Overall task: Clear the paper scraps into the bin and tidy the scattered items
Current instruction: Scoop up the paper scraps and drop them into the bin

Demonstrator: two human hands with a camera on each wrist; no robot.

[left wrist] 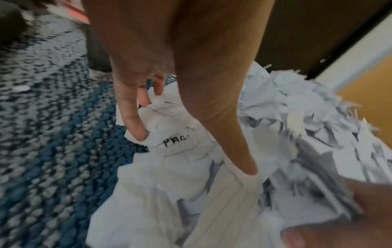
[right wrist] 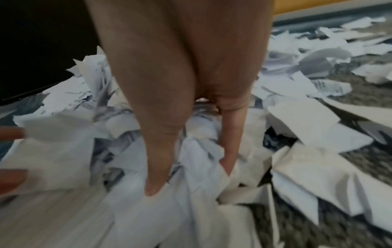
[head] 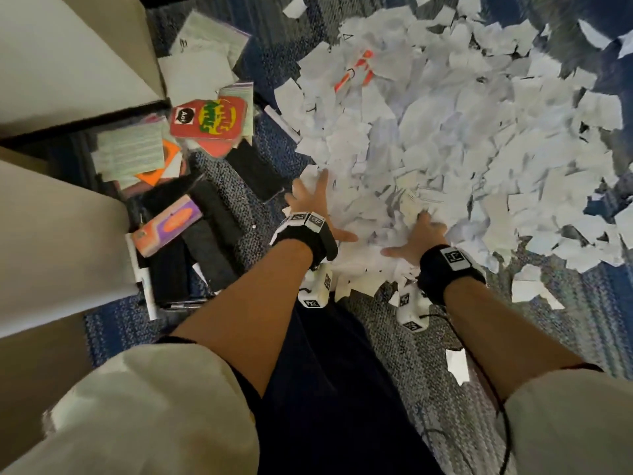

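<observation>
A wide heap of torn white paper scraps (head: 445,132) covers the blue-grey carpet ahead of me. My left hand (head: 315,207) lies on the heap's near-left edge with fingers spread and straight. In the left wrist view the left hand (left wrist: 191,147) presses its thumb and fingertips into crumpled paper scraps (left wrist: 297,134). My right hand (head: 419,234) sits a little to the right, its fingers sunk in the scraps. The right wrist view shows the right hand (right wrist: 189,177) with straight fingers pushed down into the paper scraps (right wrist: 307,127). An orange-and-white item (head: 356,68) lies half buried at the far side.
Scattered items lie on the left: a red card (head: 209,120), lined cards (head: 130,149), an orange and purple box (head: 168,224) and black pieces (head: 205,241). Beige panels (head: 68,63) stand along the left. No bin shows. Bare carpet (head: 394,337) lies near my knees.
</observation>
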